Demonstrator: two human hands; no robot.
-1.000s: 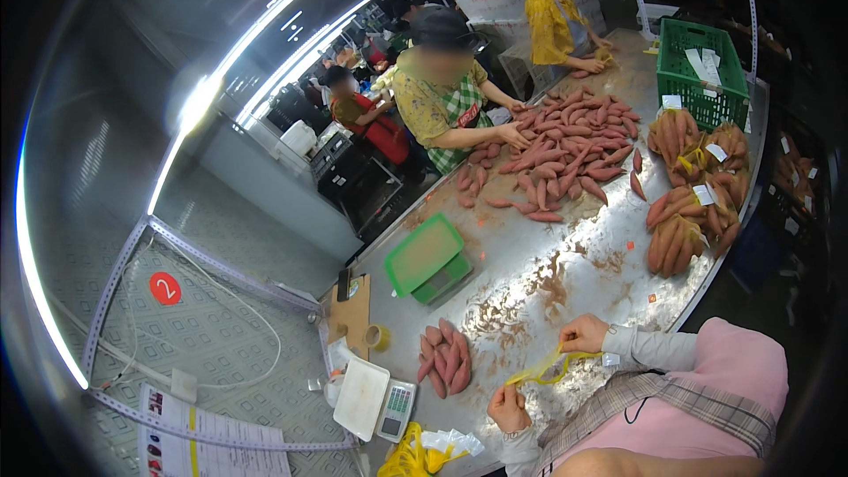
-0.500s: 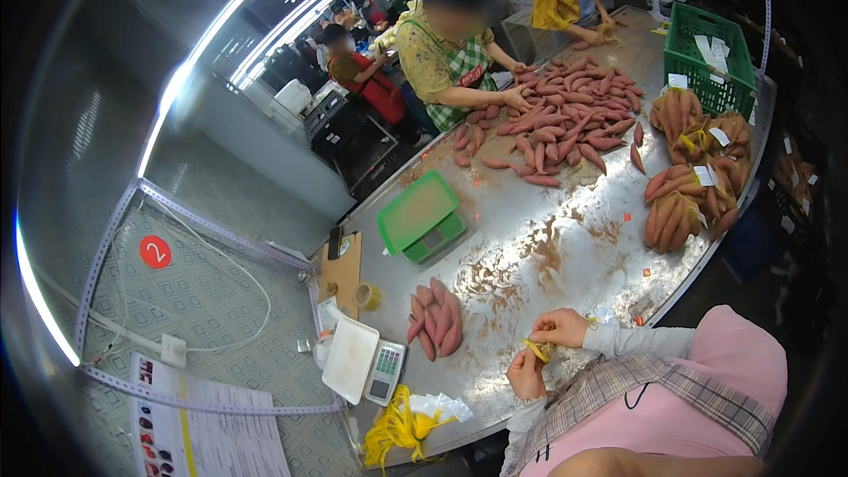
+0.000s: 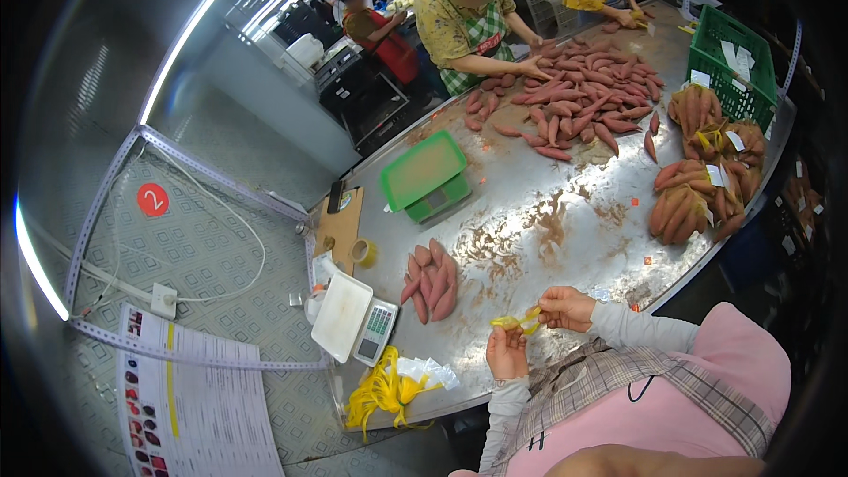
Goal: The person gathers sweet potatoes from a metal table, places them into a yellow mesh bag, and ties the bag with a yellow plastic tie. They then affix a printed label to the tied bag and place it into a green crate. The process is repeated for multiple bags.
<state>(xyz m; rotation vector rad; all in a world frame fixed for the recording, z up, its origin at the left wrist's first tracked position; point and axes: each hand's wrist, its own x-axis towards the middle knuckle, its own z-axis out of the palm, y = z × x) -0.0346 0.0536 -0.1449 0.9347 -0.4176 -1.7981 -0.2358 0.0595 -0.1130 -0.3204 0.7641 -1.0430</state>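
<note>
A yellow mesh bag is stretched between my two hands above the near part of the metal table. My left hand pinches one end, fingers pointing up. My right hand grips the other end with its fingertips. To the left lies a small heap of sweet potatoes. Beside it stands a white scale with a keypad. Nearer me, a bundle of yellow mesh bags with white tags lies at the table's edge.
A green scale stands mid-table, with a tape roll nearby. Farther off is a big sweet potato pile, handled by a co-worker. Filled mesh bags and a green crate line the right edge.
My hands have moved apart, the left one going left, and the yellow mesh bag is now more drawn out between them. The view has shifted slightly.
</note>
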